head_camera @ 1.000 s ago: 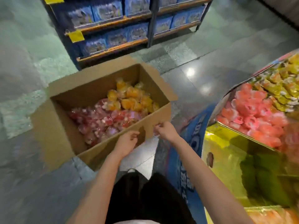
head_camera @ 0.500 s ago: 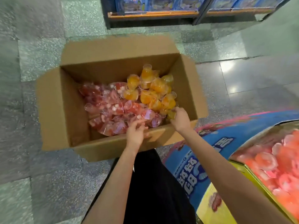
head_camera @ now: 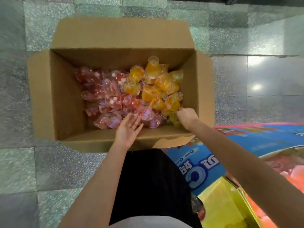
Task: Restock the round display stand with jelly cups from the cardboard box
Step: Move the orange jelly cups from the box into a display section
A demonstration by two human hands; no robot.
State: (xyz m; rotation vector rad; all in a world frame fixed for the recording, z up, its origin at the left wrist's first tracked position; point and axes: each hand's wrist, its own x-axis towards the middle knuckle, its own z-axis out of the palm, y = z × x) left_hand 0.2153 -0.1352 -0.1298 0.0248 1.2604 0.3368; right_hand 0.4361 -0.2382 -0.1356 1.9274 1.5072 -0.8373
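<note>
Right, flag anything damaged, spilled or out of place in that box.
The cardboard box has ragged, torn flap edges, clearest on the near flap by the right hand. The red jelly cups and orange jelly cups lie jumbled, many tipped over, but nothing looks spilled outside the box.

The box (head_camera: 69, 99) in front of me is matt brown cardboard with torn, ragged flap edges. The jelly cups (head_camera: 153, 89) in it are clear, shiny plastic. The floor (head_camera: 263, 76) is polished speckled stone, glossy under the lights. The display stand (head_camera: 246, 145) has a glossy printed skin.
</note>
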